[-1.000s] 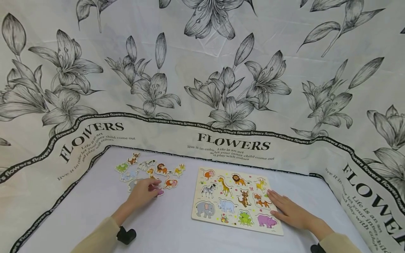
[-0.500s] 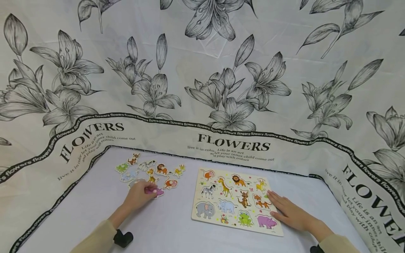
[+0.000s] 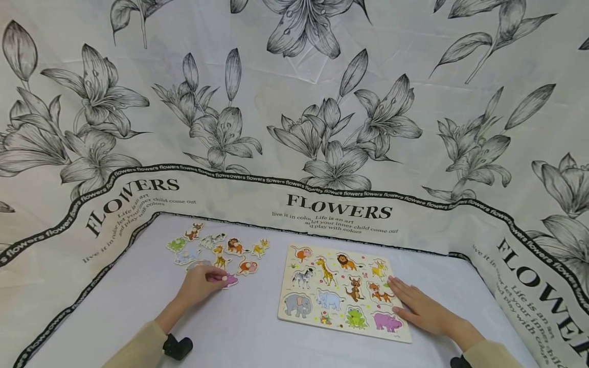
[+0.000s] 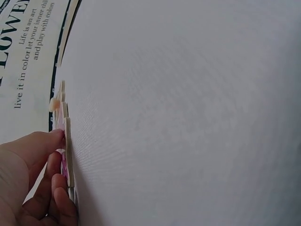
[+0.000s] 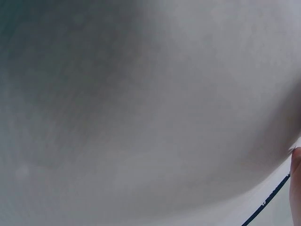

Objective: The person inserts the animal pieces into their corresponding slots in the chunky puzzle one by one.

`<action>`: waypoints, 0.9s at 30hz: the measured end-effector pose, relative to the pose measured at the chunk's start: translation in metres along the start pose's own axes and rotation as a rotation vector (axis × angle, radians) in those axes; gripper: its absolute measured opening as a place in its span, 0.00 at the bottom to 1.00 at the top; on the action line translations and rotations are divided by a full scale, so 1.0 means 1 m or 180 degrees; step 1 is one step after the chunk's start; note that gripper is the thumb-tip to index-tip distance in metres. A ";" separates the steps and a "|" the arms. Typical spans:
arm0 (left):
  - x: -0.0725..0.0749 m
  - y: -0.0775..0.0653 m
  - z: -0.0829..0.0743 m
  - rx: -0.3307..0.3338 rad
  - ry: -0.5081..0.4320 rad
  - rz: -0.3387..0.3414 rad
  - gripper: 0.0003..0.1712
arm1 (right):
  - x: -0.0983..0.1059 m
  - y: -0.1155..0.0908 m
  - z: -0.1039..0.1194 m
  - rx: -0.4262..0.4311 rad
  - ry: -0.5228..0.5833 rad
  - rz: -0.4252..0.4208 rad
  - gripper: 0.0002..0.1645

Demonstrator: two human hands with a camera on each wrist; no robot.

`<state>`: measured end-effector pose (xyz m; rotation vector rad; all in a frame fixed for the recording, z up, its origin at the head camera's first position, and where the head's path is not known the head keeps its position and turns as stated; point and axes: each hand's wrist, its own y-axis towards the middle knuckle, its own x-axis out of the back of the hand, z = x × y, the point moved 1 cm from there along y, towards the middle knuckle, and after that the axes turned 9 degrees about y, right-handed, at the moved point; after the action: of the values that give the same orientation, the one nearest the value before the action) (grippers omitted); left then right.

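Low on the left of the table, my left hand [image 3: 200, 286] pinches a purple hippo puzzle piece [image 3: 231, 280] between thumb and fingers. In the left wrist view the thumb presses on the wooden piece [image 4: 69, 150], seen nearly edge-on close to the white cloth. A grey elephant piece [image 3: 200, 264] is partly hidden behind that hand. My right hand [image 3: 421, 306] lies with straight fingers along the right edge of the wooden animal puzzle board [image 3: 313, 316]. Its pictures include a purple hippo [image 3: 387, 321] at the lower right corner. Only a fingertip [image 5: 296, 162] shows in the right wrist view.
Loose animal pieces lie past the left hand: a monkey [image 3: 248, 266], giraffe [image 3: 221, 257], lion [image 3: 236, 246], goat [image 3: 260, 248], zebra [image 3: 213, 240], kangaroo [image 3: 194, 231], frog [image 3: 176, 245] and rhino [image 3: 186, 256]. Behind the table hangs a flower-printed cloth [image 3: 257, 199].
My left hand has drawn slightly back and left and closed its fingers on the hippo piece, uncovering the giraffe piece. The right hand and board have stayed put.
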<state>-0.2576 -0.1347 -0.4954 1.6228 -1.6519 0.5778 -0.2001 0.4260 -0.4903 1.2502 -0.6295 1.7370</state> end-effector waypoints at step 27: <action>-0.004 -0.001 -0.016 0.0001 -0.0024 -0.0109 0.08 | 0.000 0.000 0.000 -0.0099 0.0056 0.0021 0.40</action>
<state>-0.2543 -0.1201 -0.4883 1.6521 -1.6265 0.5553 -0.2004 0.4259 -0.4905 1.2115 -0.6486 1.7356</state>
